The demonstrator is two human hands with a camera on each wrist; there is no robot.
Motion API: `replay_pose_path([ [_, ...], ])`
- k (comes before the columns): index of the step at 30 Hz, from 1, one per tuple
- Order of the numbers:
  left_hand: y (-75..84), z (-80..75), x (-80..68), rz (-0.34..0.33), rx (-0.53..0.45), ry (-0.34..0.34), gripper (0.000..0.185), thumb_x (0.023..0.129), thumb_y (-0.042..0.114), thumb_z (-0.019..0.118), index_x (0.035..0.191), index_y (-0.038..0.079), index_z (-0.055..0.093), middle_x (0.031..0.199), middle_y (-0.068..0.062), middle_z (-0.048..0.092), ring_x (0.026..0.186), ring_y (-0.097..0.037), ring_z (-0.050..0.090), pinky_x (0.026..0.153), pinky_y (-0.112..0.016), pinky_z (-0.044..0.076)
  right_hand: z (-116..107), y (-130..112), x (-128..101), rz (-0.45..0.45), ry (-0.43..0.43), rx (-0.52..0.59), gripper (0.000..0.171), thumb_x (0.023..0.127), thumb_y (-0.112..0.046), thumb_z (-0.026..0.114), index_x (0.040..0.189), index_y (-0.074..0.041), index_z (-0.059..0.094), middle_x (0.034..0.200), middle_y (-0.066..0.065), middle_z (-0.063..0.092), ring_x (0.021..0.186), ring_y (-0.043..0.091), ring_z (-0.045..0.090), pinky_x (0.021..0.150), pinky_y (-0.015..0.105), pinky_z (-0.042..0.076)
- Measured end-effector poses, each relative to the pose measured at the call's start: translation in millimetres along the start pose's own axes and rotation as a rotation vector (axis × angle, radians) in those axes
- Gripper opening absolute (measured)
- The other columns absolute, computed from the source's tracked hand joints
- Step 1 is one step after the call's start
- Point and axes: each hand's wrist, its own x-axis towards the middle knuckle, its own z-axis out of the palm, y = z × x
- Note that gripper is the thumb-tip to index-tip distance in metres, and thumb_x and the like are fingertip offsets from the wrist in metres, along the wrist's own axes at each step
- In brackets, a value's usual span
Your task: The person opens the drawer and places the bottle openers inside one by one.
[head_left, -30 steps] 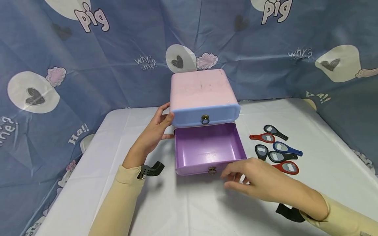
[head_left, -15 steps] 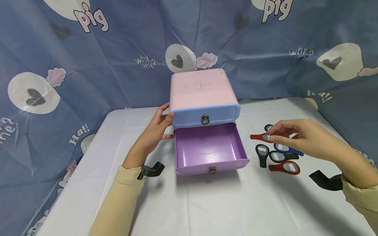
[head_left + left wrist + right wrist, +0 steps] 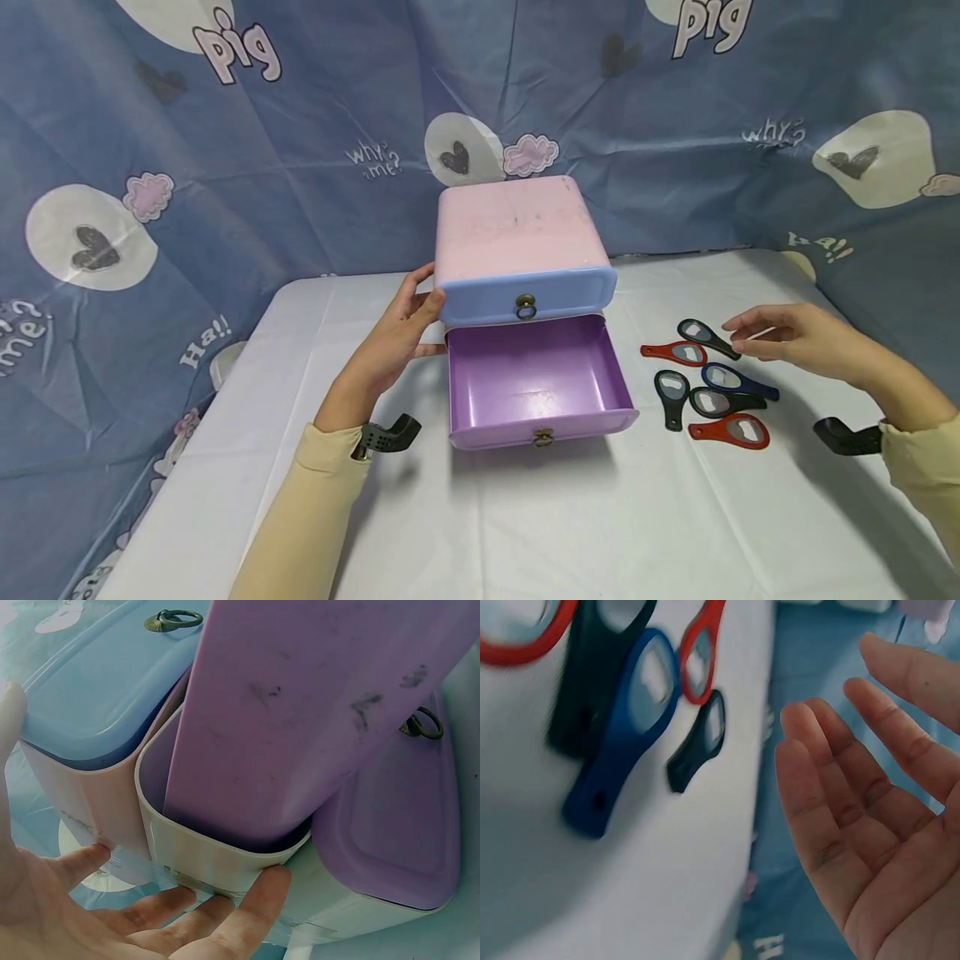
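My left hand (image 3: 386,346) rests against the left side of a small chest of drawers (image 3: 517,229) with a pink top, fingers spread along its wall in the left wrist view. Its blue upper drawer (image 3: 480,302) is closed, while the purple drawer (image 3: 536,379) below is pulled out with nothing in it. To the right, my right hand (image 3: 810,342) hovers with loosely bent fingers, holding nothing. Nearest its fingertips lies a black bottle opener (image 3: 697,332). A red bottle opener (image 3: 678,353) and a blue bottle opener (image 3: 738,382) lie beside that one.
Closer to the front are a black bottle opener (image 3: 672,398), another black opener (image 3: 742,403) and a red opener (image 3: 716,431). A lower purple drawer (image 3: 397,825) is closed. White cloth covers the table (image 3: 555,525); a blue printed curtain (image 3: 337,100) hangs behind.
My right hand has left the purple drawer's front, swung right over the bottle openers, then shifted slightly farther right. The left hand stays on the chest.
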Motion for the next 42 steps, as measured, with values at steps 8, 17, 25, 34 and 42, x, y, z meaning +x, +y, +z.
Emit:
replay_pose_path([
  [8, 2.5, -0.8, 0.3, -0.004, 0.009, 0.006, 0.092, 0.098, 0.070, 0.062, 0.171, 0.036, 0.016, 0.167, -0.017, 0.033, 0.153, -0.037, 0.040, 0.111, -0.073, 0.048, 1, 23, 3, 0.072, -0.101, -0.032, 0.040, 0.101, -0.024, 0.078, 0.136, -0.005, 0.070, 0.125, 0.007, 0.076, 0.097, -0.010, 0.065, 0.080, 0.020, 0.056],
  [17, 5.5, -1.4, 1.7, 0.002, 0.006, 0.005, 0.095, 0.097, 0.071, 0.064, 0.170, 0.036, 0.017, 0.167, -0.017, 0.032, 0.153, -0.038, 0.041, 0.111, -0.073, 0.048, 4, 35, 4, 0.091, -0.164, -0.020, 0.042, 0.100, -0.019, 0.078, 0.136, 0.001, 0.068, 0.131, 0.020, 0.075, 0.099, -0.013, 0.061, 0.080, 0.019, 0.054],
  [25, 3.3, -0.3, 0.5, 0.001, 0.002, 0.006, 0.093, 0.097, 0.071, 0.064, 0.170, 0.036, 0.018, 0.167, -0.017, 0.032, 0.152, -0.038, 0.041, 0.110, -0.073, 0.048, 10, 38, 4, 0.113, -0.224, 0.041, 0.043, 0.100, -0.019, 0.078, 0.136, 0.002, 0.068, 0.128, 0.015, 0.076, 0.098, -0.008, 0.063, 0.082, 0.021, 0.055],
  [34, 2.1, 0.0, -0.5, -0.005, -0.003, 0.008, 0.089, 0.100, 0.068, 0.062, 0.170, 0.036, 0.018, 0.166, -0.017, 0.033, 0.153, -0.037, 0.040, 0.111, -0.074, 0.047, 17, 38, 5, 0.126, -0.227, 0.053, 0.045, 0.096, -0.013, 0.082, 0.133, 0.008, 0.069, 0.118, 0.010, 0.078, 0.094, -0.006, 0.066, 0.081, 0.019, 0.056],
  [42, 1.1, 0.6, -0.5, -0.001, 0.005, 0.004, 0.091, 0.098, 0.071, 0.062, 0.170, 0.037, 0.018, 0.167, -0.017, 0.031, 0.153, -0.038, 0.040, 0.110, -0.073, 0.048, 23, 41, 3, 0.101, -0.192, 0.061, 0.048, 0.089, -0.009, 0.088, 0.130, 0.010, 0.070, 0.109, 0.000, 0.077, 0.091, -0.005, 0.065, 0.078, 0.020, 0.058],
])
